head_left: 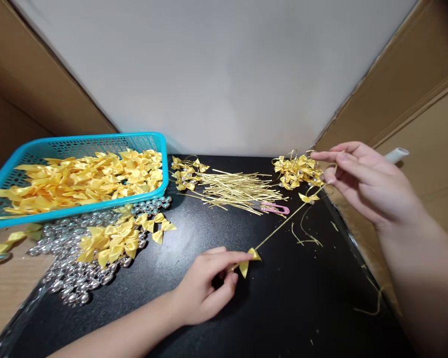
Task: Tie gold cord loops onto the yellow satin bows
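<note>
My left hand (208, 286) pinches a yellow satin bow (254, 255) low over the black table. From that bow a gold cord (281, 223) runs taut up to the right. Its far end is at the fingertips of my right hand (377, 186), which are closed on it. A pale tube-like thing (397, 155) sticks out behind my right hand; whether I hold it cannot be made out. Just below the right fingertips, a bow with a cord loop (308, 198) rests on the table beside a pile of looped bows (297, 171).
A turquoise basket (165, 164) of yellow bows stands at the left. Silver beads (72, 288) and loose bows (114, 241) lie before it. Cut gold cords (239, 188) and a pink-handled tool (275, 208) are in the middle. Cardboard (425, 114) borders the right side.
</note>
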A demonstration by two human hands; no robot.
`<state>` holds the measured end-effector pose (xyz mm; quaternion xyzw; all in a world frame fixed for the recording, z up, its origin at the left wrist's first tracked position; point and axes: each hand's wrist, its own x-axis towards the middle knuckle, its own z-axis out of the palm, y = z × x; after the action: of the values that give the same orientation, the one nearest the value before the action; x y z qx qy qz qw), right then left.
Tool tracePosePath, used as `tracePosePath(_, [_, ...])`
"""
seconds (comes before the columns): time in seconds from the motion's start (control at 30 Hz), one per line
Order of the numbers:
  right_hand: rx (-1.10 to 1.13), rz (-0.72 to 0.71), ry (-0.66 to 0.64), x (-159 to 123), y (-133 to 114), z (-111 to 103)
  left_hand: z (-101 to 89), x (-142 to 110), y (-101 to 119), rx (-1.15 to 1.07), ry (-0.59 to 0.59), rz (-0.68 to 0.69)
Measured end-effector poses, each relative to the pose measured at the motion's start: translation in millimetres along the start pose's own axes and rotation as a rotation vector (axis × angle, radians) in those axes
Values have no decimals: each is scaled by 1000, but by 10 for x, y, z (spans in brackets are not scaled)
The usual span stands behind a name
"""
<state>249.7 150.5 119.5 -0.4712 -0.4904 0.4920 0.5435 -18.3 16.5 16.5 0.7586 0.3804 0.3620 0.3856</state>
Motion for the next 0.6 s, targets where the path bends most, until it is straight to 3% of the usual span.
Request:
tracePosePath(0.1, [11,-18,58,56,3,-54,13,-15,-20,-137,147,-257])
tracePosePath(0.17, [35,-51,113,76,-14,-92,18,-20,-30,-221,204,-341])
tracePosePath(0.4, [84,-193,217,72,-93,-167,-2,55,5,-325,277,-447])
tracePosePath(0.6, [0,-375,313,53,5,-64,8,67,-106,-357,410,-421])
